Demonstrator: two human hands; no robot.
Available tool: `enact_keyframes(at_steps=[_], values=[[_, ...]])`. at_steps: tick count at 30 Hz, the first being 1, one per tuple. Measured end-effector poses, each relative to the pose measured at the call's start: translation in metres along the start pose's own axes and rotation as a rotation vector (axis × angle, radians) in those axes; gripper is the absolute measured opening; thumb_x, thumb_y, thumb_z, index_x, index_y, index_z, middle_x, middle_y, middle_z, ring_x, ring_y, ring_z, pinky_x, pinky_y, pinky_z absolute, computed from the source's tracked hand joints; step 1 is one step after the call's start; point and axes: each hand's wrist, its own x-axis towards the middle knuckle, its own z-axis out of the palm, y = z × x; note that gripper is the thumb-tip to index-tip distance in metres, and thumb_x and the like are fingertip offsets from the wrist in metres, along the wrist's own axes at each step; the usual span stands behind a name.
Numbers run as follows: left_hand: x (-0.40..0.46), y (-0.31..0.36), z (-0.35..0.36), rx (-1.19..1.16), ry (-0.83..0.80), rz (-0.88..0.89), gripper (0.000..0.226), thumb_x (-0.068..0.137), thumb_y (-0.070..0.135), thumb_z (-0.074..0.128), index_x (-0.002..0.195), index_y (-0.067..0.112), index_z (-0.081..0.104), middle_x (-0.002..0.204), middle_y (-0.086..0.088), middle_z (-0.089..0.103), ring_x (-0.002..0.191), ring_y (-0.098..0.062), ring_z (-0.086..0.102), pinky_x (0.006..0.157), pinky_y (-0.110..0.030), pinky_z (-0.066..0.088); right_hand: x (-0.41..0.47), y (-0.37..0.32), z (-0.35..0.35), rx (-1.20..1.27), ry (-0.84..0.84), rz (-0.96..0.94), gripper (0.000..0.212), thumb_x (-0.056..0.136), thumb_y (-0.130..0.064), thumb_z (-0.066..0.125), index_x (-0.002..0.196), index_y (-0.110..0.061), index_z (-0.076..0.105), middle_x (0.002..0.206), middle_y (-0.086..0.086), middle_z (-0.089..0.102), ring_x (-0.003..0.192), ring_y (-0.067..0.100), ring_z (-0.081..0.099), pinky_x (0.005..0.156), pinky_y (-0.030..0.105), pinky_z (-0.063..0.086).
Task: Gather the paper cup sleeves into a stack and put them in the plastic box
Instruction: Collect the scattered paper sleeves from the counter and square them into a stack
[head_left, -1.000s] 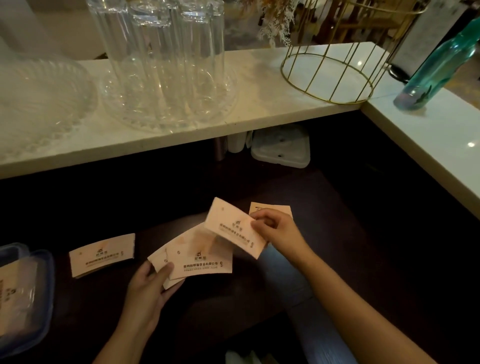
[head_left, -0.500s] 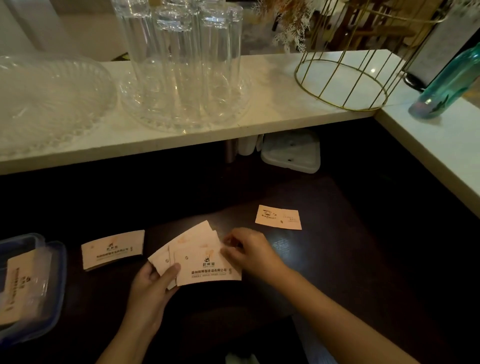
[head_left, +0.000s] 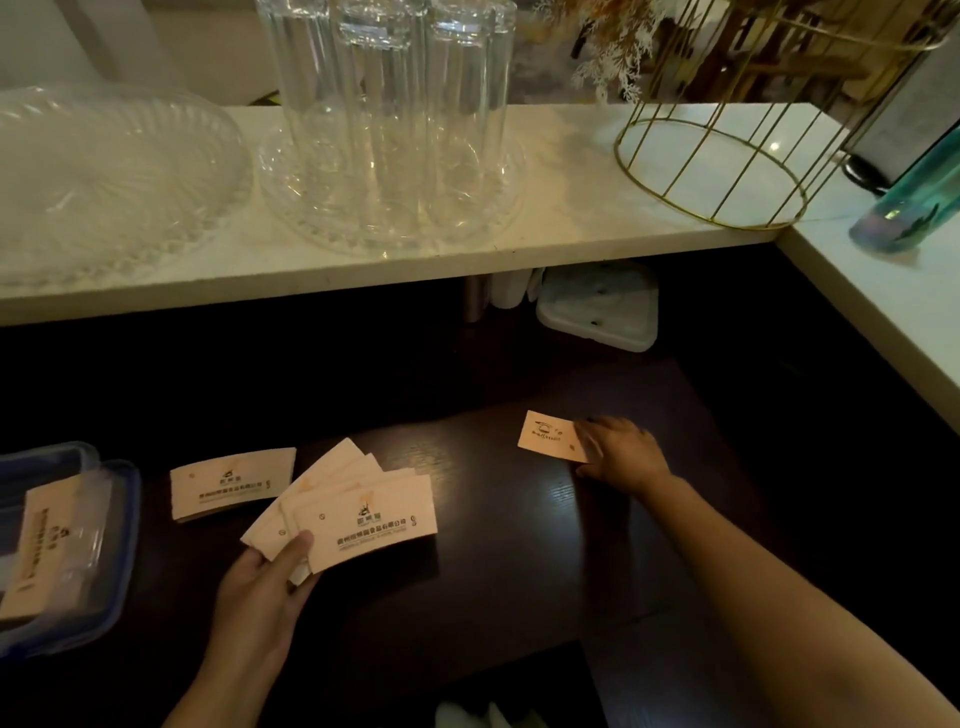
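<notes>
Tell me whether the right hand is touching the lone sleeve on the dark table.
Touching. In the head view the right hand's fingers overlap the lone sleeve's right edge.

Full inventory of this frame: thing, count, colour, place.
fanned paper cup sleeves: several, beige, in left hand
lone paper sleeve: one, beige, dark counter, left
far paper sleeve: one, beige, under right fingertips
clear plastic box: one, blue-rimmed, left edge, sleeves inside
tall glasses: several, clear, on glass tray, white shelf
gold wire basket: one, shelf right
teal bottle: one, far right
left hand: gripping fan
right hand: reaching, touching far sleeve
</notes>
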Motion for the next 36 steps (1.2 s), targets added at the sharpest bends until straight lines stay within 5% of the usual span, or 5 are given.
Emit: enact_keyframes(at_steps=[11,15,21,26,36], values=[[0.004,0.003,0.004,-0.074,0.003,0.009,0.033,0.085,0.003,0.054,0.116,0.012,0.054,0.103,-0.006,0.065,0.097,-0.017,0.06,0.076,-0.033,0.047,-0.022,-0.021,0.013,-0.242,0.013,-0.146,0.049,0.095,-0.017,0.042,0.139,-0.006,0.023,0.143,0.022,0.037,0.126,0.035,0.042,0.099,0.041,0.045],[0.004,0.009,0.0,-0.074,0.001,0.039,0.03,0.086,0.003,0.053,0.114,0.014,0.053,0.102,-0.006,0.065,0.098,-0.017,0.059,0.078,-0.034,0.047,-0.032,-0.067,-0.023,0.51,0.279,-0.029,0.02,0.089,-0.008,0.051,0.108,-0.007,0.052,0.105,0.011,0.064,0.09,0.027,0.062,0.073,0.035,0.05],[0.001,0.021,-0.005,-0.086,-0.053,0.055,0.028,0.087,0.004,0.051,0.113,0.017,0.054,0.109,-0.006,0.064,0.102,-0.021,0.059,0.079,-0.039,0.048,-0.064,-0.162,-0.075,0.871,-0.169,-0.493,0.034,0.081,-0.003,0.064,0.112,-0.016,0.059,0.098,-0.005,0.064,0.08,-0.003,0.062,0.059,0.012,0.051],[-0.003,0.028,-0.015,-0.112,-0.057,0.095,0.025,0.087,0.003,0.051,0.103,0.022,0.058,0.105,-0.005,0.066,0.098,-0.019,0.062,0.074,-0.037,0.051,-0.071,-0.199,-0.069,0.72,-0.075,-0.456,0.034,0.081,-0.012,0.066,0.115,-0.019,0.061,0.107,0.009,0.066,0.093,0.021,0.063,0.081,0.04,0.056],[-0.007,0.036,-0.046,-0.158,-0.031,0.152,0.023,0.082,-0.002,0.055,0.095,0.017,0.061,0.078,0.002,0.076,0.076,-0.014,0.071,0.053,-0.026,0.056,-0.081,-0.261,-0.006,0.996,0.144,-0.183,0.086,0.062,-0.019,0.083,0.131,-0.035,0.035,0.112,-0.009,0.043,0.095,0.005,0.051,0.076,0.02,0.048]])
